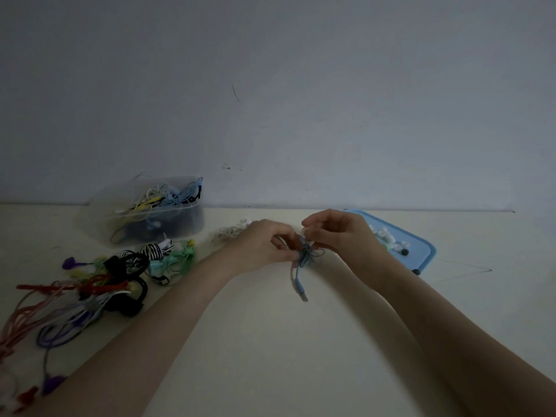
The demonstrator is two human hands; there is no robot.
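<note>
A blue earphone cable [304, 257], wound into a small bundle, hangs between both hands above the pale table [270, 341]. My left hand [261, 244] pinches the bundle from the left. My right hand [340, 236] pinches it from the right and above. The cable's tail drops down to a metal jack plug [304, 297] near the table top. The earbuds themselves are hidden among the fingers.
A clear plastic box [156, 212] full of tangled earphones stands at the back left. Loose coloured cables [90, 290] lie spread over the left of the table. A blue lid [421, 251] holding small white ear tips lies at the right. A white cable bundle [230, 233] sits behind my left hand.
</note>
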